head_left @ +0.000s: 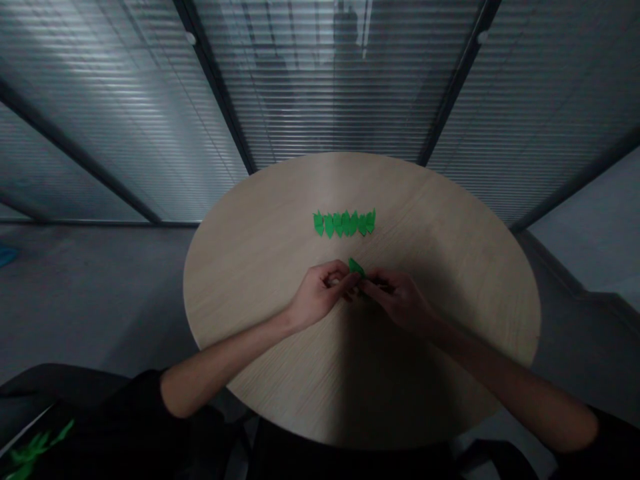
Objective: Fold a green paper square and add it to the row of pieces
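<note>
Grip's pretty tight on both sides: the left hand and right hand are pulled in close, with their fingertips pinched around a small piece of green folded paper. The point of it pokes up between them, but the fingers cover most of it, so I can't tell how it's folded or which hand has more of it. Both hands are low over the middle of a round tabletop with a pale wood grain, though I can't tell if they're touching it.

Just beyond the hands, not touching them, there's a neat row of green folded paper shapes lying side by side and overlapping a bit. Looks like six or seven pointy pieces, but they're packed too tightly to count for sure. The person's arms come in from both lower corners, bare up to the black sleeves.

Behind the tabletop is a glass wall with slatted blinds, and there's a grey floor around it. Down in the lower left corner, there's a dark item with a green print.
</note>
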Available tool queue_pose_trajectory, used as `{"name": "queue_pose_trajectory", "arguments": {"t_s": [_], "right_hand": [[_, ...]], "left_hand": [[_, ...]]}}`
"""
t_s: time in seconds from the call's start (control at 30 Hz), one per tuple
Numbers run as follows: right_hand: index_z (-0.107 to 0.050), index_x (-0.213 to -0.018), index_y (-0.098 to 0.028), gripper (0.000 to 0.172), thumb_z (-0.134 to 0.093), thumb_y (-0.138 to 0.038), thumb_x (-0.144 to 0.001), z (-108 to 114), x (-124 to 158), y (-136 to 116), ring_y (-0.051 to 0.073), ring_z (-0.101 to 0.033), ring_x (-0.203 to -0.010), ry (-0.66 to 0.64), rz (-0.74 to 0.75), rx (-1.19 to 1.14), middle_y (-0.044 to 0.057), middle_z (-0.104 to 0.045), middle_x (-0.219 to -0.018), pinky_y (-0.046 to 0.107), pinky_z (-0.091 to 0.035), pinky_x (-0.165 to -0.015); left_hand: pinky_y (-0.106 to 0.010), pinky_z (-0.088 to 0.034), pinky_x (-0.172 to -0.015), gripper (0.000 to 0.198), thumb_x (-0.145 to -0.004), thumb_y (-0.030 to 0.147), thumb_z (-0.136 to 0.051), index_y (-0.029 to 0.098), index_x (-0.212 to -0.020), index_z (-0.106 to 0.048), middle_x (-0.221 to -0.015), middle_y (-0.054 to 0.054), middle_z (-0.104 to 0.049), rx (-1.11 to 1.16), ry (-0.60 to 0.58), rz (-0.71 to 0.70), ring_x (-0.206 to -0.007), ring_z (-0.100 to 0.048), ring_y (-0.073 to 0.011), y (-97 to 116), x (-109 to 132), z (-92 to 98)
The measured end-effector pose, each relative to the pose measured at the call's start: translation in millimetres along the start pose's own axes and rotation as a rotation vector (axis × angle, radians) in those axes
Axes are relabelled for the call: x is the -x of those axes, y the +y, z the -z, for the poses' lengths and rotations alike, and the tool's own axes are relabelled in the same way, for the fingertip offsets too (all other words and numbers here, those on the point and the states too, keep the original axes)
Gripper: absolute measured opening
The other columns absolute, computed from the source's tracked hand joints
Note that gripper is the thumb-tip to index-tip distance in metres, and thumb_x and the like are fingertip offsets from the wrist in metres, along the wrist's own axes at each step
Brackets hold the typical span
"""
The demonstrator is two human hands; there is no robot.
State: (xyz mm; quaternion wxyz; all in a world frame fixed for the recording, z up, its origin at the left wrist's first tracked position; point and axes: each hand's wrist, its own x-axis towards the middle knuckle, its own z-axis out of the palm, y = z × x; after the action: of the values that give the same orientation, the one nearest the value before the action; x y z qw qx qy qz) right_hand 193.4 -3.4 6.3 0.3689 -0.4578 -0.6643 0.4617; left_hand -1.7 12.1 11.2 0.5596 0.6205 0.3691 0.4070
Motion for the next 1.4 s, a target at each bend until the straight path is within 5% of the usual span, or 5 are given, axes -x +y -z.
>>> {"name": "queue_pose_trajectory", "arguments": {"t_s": [0.7,1.03,1.4], "right_hand": [[-0.069,-0.081,-0.02,0.029,-0.065,-0.046,-0.092,3.1,-3.8,-0.8,0.016,-0.062,-0.068,-0.046,-0.071,-0.144,0.003,-0.068,-0.074,0.029,-0.048,-0.065],[-0.069,-0.079,-0.02,0.046,-0.061,-0.064,-0.091,2.1,-3.6,-6.8,0.017,-0.06,-0.071,-0.102,-0.107,-0.205,0.004,-0.067,-0.078,0.031,-0.05,-0.068],[-0.074,-0.08,-0.02,0.038,-0.065,-0.055,-0.091,3.6,-3.5,-3.4,0.017,-0.06,-0.07,-0.028,-0.077,-0.121,0.003,-0.067,-0.077,0.029,-0.048,-0.066]], "left_hand": [[-0.024,-0.06,-0.055,0.029,-0.093,0.042,-0.07,0.015,-0.099,-0.062,-0.07,-0.001,-0.068,0.139,0.082,-0.007,-0.06,-0.067,-0.0129,-1.1,-1.9,0.1],[-0.022,-0.057,-0.056,0.031,-0.092,0.043,-0.072,0.013,-0.089,-0.065,-0.065,-0.001,-0.069,0.069,0.048,0.027,-0.056,-0.068,-0.0119,-0.9,-0.7,2.1],[-0.023,-0.059,-0.057,0.028,-0.09,0.041,-0.073,0.015,-0.087,-0.063,-0.067,-0.001,-0.068,0.015,0.012,0.019,-0.057,-0.066,-0.0115,-1.9,-1.4,2.2]]}}
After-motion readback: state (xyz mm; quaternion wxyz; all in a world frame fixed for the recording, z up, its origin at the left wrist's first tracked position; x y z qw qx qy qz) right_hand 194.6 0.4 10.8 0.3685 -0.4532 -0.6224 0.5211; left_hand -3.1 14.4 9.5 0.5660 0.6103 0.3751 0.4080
